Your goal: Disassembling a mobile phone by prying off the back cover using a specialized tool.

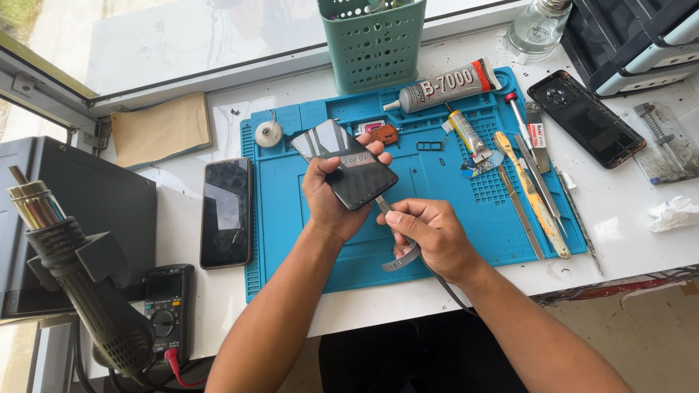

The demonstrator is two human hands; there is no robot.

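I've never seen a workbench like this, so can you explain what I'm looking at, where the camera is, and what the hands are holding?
The camera sits on the person's head, looking down at a white bench. The left hand holds a dark phone above a blue mat. The right hand holds a thin metal tool against the phone's lower edge. On the mat lie glue tubes and tweezers. Another phone lies left of the mat, with a heat gun and a meter nearby.

Both arms are bare to above the elbows, beside the blue mat [451,240]. No sleeves, rings or watch show on the left hand [331,200] or right hand [429,236].
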